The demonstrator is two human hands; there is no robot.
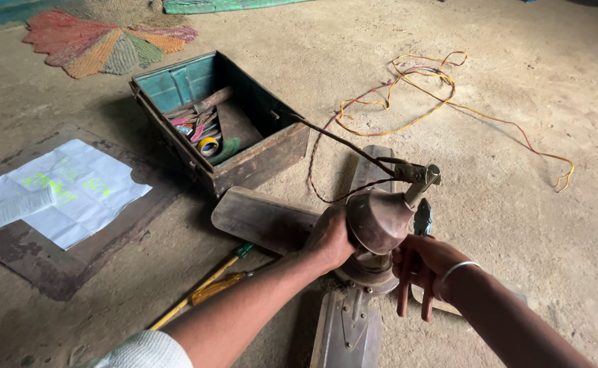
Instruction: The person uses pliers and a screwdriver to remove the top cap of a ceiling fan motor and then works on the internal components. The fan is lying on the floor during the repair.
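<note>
Head view showed the left hand gripping the ceiling fan's motor housing to steady it, while the right hand clutched red-handled pliers beside it.

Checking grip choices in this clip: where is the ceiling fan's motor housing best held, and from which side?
Probably the rounded motor housing, cupped from its flanks, as the left hand does. The blades spread low around it, and the rod and wires take up the top.

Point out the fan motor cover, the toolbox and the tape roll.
fan motor cover (379, 221): head view, on its rounded brown dome.
toolbox (265, 160): head view, on its front wall.
tape roll (208, 145): head view, on its yellow ring inside the box.
</note>
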